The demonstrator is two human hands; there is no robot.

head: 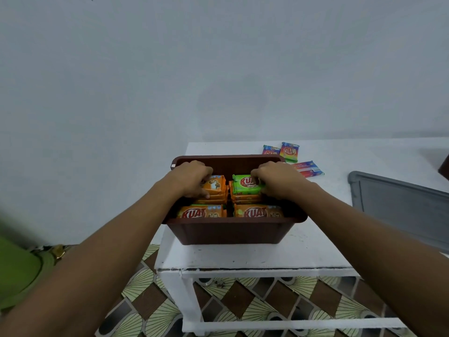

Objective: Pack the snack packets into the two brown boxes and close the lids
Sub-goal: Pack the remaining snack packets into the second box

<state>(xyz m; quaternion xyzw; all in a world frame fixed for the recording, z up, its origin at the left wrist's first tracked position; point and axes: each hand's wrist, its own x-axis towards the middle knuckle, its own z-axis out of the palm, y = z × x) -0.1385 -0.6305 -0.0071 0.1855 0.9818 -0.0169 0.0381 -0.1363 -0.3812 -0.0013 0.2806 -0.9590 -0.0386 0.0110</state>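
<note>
White surface [243, 257]: box [228, 231], brown, open, stocked in four stacks for a snug fit. Left hand [192, 178], fingers curled round the rear orange packet [215, 184]. Right hand [279, 181] pinches the green packet [245, 186], apparently seating it level. Loose packets [289, 152] behind, unpacked. Grey lid [401, 210] aside, seemingly awaiting closing.

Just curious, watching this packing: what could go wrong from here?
The green packet gripped by the right hand tops a stack close to the rim of the brown box, so closing it may be hard. Three rainbow packets lie on the white table behind the box and could be forgotten.
</note>
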